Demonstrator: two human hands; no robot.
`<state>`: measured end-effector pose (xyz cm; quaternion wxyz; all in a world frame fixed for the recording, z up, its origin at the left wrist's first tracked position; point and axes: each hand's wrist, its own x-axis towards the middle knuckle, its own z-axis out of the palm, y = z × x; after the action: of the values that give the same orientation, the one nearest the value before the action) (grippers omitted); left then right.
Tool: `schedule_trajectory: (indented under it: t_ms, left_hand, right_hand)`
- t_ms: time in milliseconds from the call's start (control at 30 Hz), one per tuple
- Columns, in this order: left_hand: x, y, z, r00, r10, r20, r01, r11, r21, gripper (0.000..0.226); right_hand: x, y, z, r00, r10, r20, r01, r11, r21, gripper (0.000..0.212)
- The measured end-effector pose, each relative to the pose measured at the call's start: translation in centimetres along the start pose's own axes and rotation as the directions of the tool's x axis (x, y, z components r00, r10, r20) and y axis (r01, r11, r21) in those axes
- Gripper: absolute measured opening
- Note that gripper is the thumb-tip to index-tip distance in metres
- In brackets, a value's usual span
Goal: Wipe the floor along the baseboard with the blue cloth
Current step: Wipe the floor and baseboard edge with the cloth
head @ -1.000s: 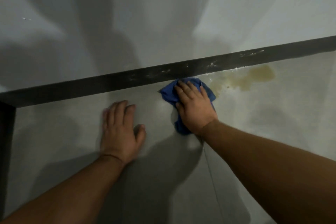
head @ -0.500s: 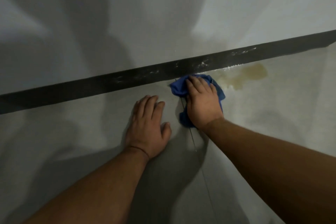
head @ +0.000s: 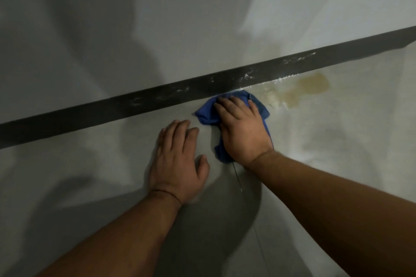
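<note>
While the right hand (head: 244, 132) pressed flat on the blue cloth (head: 208, 113), fingers together and laid over the bunched fabric rather than pinching it, the cloth sat on the floor (head: 337, 141) with its far edge touching the dark baseboard (head: 112, 110). Cloth was directly under the palm and fingers, poking out on the left side, past the fingertips toward the baseboard, and a bit below the wrist. No gap between grip and cloth.

Key relation: the brownish stain (head: 310, 86) lay to the right of the cloth, hugging the baseboard line, near but not covered. Its long axis ran roughly along the baseboard, up and to the right in the head view. A paler wet-looking smear (head: 275, 99) sat between the cloth edge and the stain. So the unwiped patch was rightward along the wall from the right hand, and the right hand was clearly the nearer one.

The left hand (head: 177, 162) rested flat on bare floor just beside the cloth, fingers loosely together, holding nothing, likely bracing. A thin band was on that wrist.

Judgement: wipe in progress; next stroke likely needs to slide right, keeping the cloth edge against the baseboard. White scuffs (head: 247, 76) marked the baseboard face above.
</note>
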<state>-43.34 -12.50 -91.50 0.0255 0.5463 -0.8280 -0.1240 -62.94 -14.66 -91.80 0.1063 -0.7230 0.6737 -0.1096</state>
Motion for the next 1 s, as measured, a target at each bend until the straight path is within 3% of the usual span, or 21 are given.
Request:
schedule_trajectory:
  t_ms: [100, 200, 400, 700, 767, 900, 1000]
  left_hand:
    - [0.0, 0.0, 0.0, 1.0, 0.004, -0.006, -0.004, 1.0, -0.003, 0.07]
    - [-0.1, -0.1, 0.0, 1.0, 0.002, -0.011, -0.002, 1.0, -0.011, 0.071]
    - [0.0, -0.1, -0.2, 1.0, 0.002, 0.012, -0.002, 1.0, -0.018, 0.069]
    - [-0.1, 0.0, -0.5, 0.999, -0.013, 0.034, 0.014, 1.0, -0.02, 0.071]
    - [-0.1, 0.0, -0.5, 1.0, -0.013, 0.028, 0.014, 1.0, -0.021, 0.071]
    - [0.0, 0.1, -0.2, 1.0, 0.004, 0.001, -0.004, 1.0, -0.011, 0.069]
    - [0.0, 0.0, -0.1, 1.0, 0.01, -0.008, -0.01, 1.0, -0.015, 0.068]
  right_hand:
    - [-0.7, 0.0, -0.3, 0.977, -0.197, 0.085, 0.197, 0.98, 0.007, 0.05]
    - [0.6, 0.5, -0.7, 0.957, -0.262, 0.123, 0.259, 0.965, 0.039, 0.05]
    - [1.8, 2.4, -1.4, 0.988, -0.149, 0.047, 0.146, 0.988, 0.052, 0.05]
    - [1.1, 5.0, -2.1, 0.989, 0.149, -0.02, -0.149, 0.989, 0.021, 0.048]
    - [0.8, 3.4, -1.8, 0.994, 0.11, -0.008, -0.109, 0.994, 0.016, 0.047]
    - [0.4, 1.9, -1.1, 0.987, -0.127, 0.101, 0.125, 0.992, 0.034, 0.05]
    - [0.9, 2.9, -1.4, 0.995, -0.083, 0.059, 0.08, 0.995, 0.051, 0.049]
